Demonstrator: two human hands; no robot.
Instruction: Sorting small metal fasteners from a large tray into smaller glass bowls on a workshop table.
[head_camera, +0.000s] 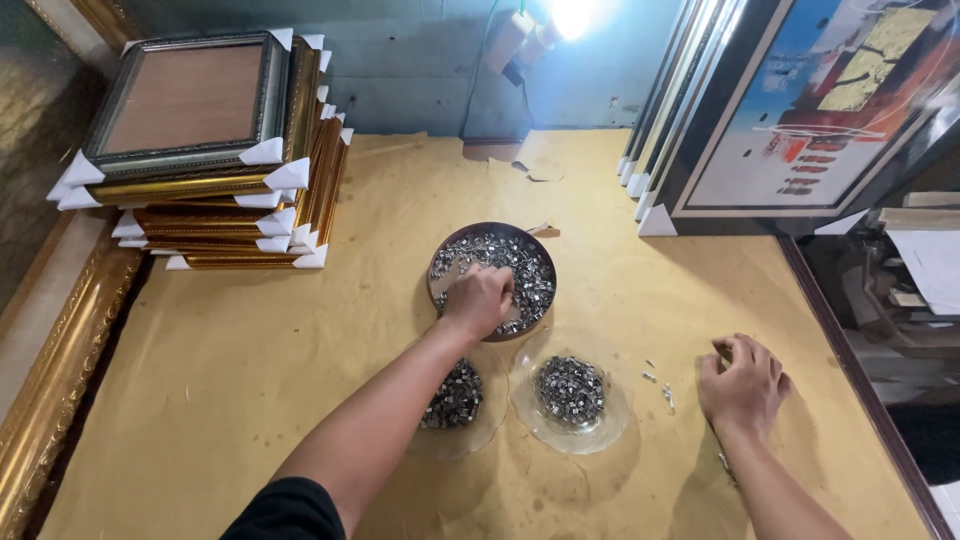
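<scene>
My left hand (480, 298) reaches into a round brown bowl (541, 256) filled with several small shiny metal clips, fingers curled down among them. Whether it grips any I cannot tell. Nearer to me stand two clear glass dishes, each with a pile of the same metal pieces: one (592, 432) at the centre, one (478, 432) partly hidden under my left forearm. My right hand (742, 382) rests on the paper-covered table to the right, fingers curled, beside a few loose metal pieces (662, 388).
A stack of gilded picture frames with white corner guards (215, 150) sits at the back left. Framed pictures (800, 110) lean at the back right. A lamp (570, 15) shines at the back wall. A gold moulding (60, 370) runs along the table's left edge.
</scene>
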